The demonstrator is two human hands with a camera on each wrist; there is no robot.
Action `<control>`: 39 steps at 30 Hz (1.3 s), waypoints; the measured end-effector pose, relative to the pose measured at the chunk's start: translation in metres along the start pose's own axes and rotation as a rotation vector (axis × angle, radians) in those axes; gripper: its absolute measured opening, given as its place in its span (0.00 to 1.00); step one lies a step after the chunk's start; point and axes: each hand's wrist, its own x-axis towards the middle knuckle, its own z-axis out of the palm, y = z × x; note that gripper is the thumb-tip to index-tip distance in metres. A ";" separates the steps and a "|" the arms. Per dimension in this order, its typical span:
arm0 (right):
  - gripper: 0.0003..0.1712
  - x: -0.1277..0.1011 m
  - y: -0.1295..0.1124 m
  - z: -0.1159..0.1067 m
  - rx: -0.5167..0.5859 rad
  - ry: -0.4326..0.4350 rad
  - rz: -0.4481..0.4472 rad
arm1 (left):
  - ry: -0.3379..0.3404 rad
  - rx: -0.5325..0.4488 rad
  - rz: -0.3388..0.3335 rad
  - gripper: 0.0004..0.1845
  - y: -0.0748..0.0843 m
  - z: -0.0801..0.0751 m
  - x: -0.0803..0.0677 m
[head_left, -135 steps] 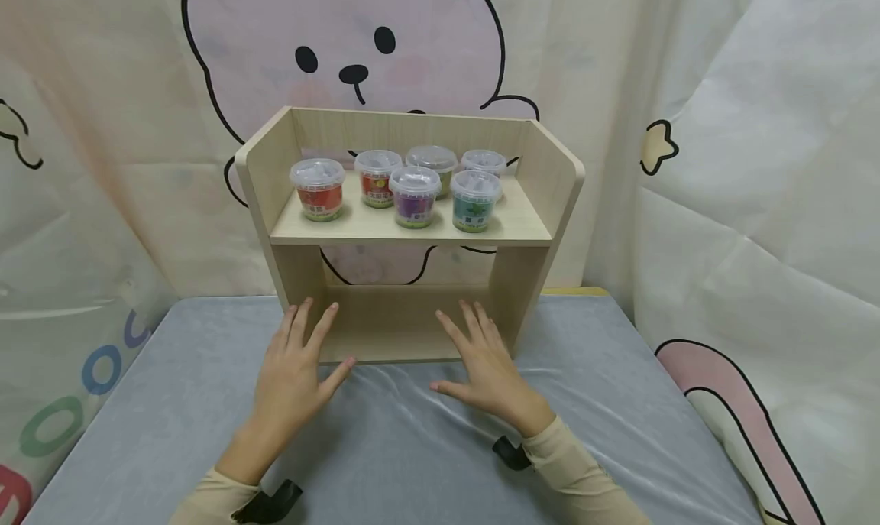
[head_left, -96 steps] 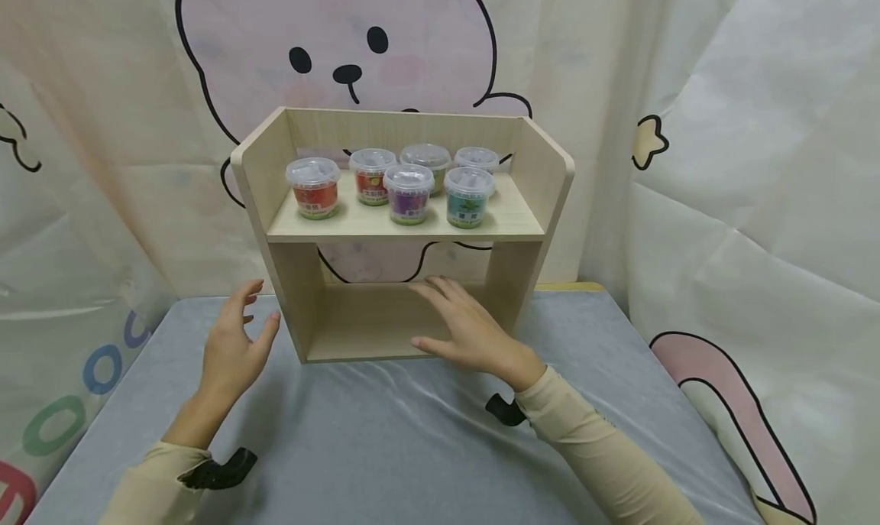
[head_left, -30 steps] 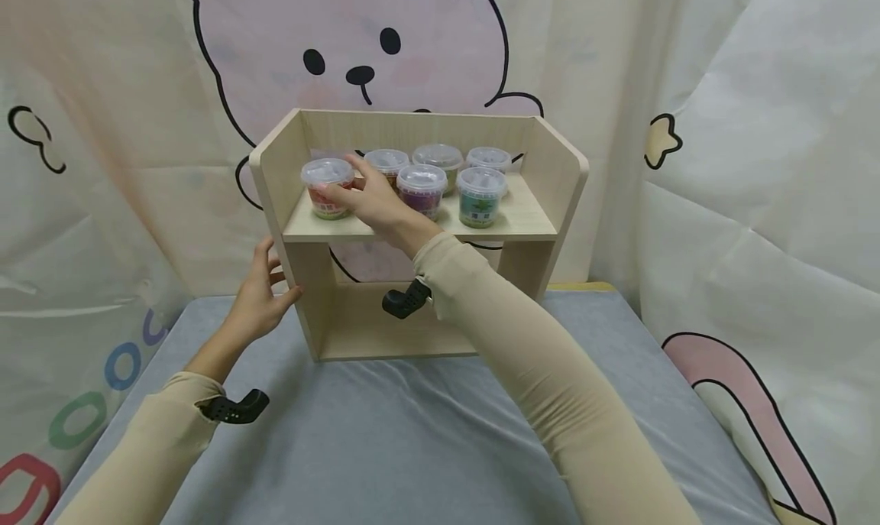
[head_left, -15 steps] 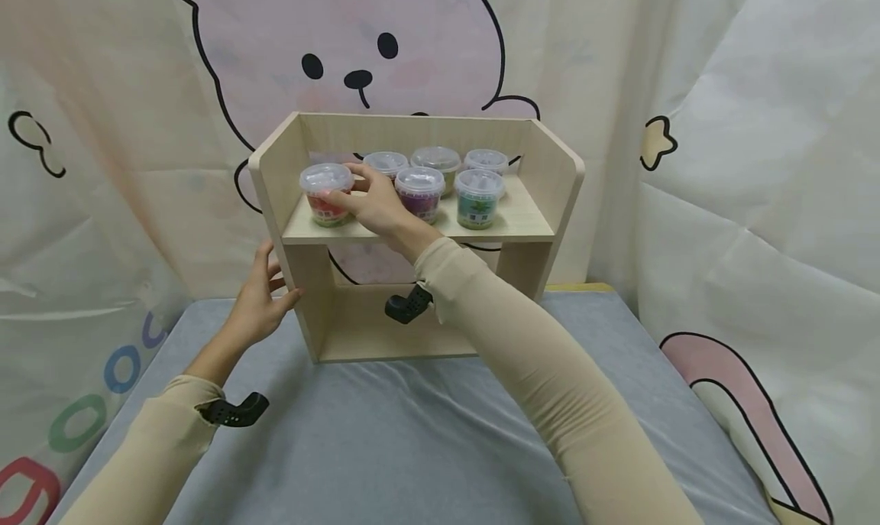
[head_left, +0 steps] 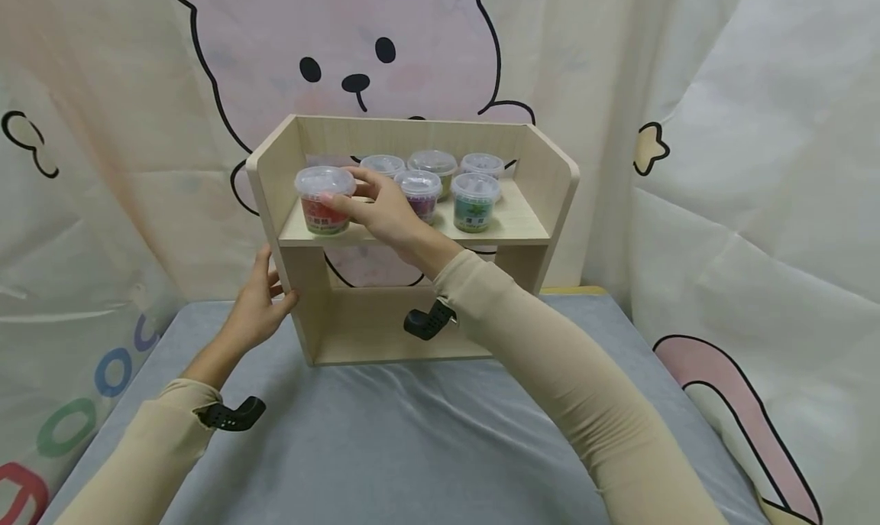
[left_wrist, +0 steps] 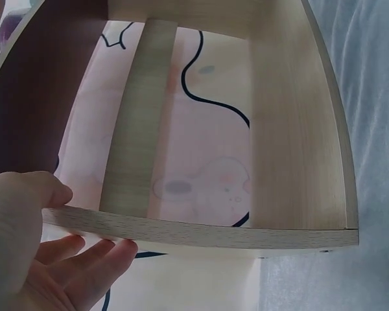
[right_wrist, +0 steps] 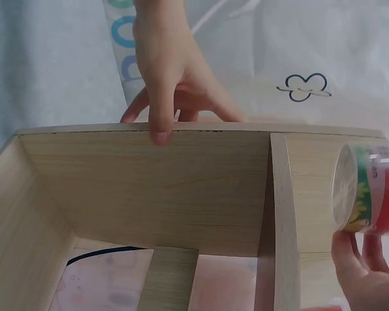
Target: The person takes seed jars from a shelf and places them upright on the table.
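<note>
Five lidded cups on upper board: purple cup (head_left: pixel 416 195), teal cup (head_left: pixel 472 202), three behind. Grey cloth-covered counter (head_left: pixel 385 448) below. Bear-print curtain (head_left: pixel 357 43) behind; white drape right.

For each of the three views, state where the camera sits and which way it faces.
Head: sits high, faces forward and down at the wooden shelf; both sleeved arms show.
Left wrist: by the left hand, faces across the shelf's lower bay.
Right wrist: under the right hand, faces the shelf's left panel.
Shared: the right-wrist and head views both show the red cup and the left hand gripping the panel.
</note>
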 end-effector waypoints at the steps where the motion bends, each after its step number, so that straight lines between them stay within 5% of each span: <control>1: 0.34 -0.003 -0.001 -0.001 0.006 -0.013 -0.007 | 0.002 0.001 0.000 0.50 0.000 0.000 0.000; 21: 0.34 -0.050 0.020 -0.011 0.061 -0.148 -0.016 | 0.004 0.006 -0.035 0.50 -0.002 -0.001 0.001; 39: 0.37 -0.069 0.104 0.016 0.075 -0.291 0.056 | -0.020 -0.027 -0.049 0.49 -0.003 -0.001 0.003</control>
